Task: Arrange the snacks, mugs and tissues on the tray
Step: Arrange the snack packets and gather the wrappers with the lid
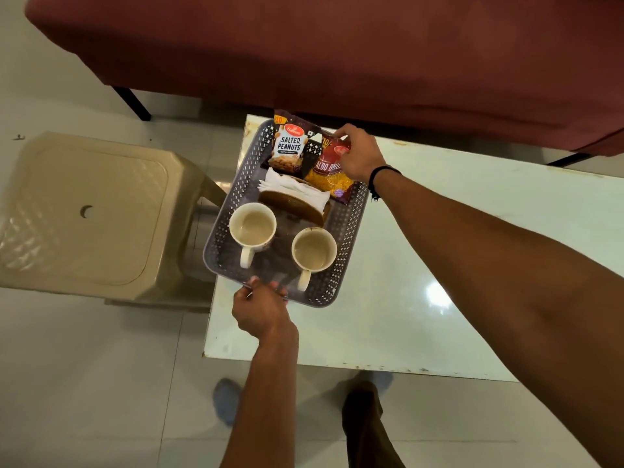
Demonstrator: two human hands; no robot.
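Observation:
A grey perforated tray [351, 217] sits on the left end of a white table [456, 258], partly overhanging its edge. Inside stand two white mugs, one at the left [252, 228] and one at the right [314, 249], with handles toward me. Behind them a brown holder with white tissues [293, 192] stands. At the far end lie a salted peanuts packet [289, 146] and a yellow-red aloo bhujia packet [329, 172]. My left hand [260, 307] grips the tray's near rim. My right hand [359, 152] rests on the bhujia packet, fingers closed on its top.
A beige plastic stool [84, 211] stands to the left of the table, close to the tray. A maroon sofa [337, 45] runs along the far side. My feet [364, 400] are on the white tiled floor below the table's near edge.

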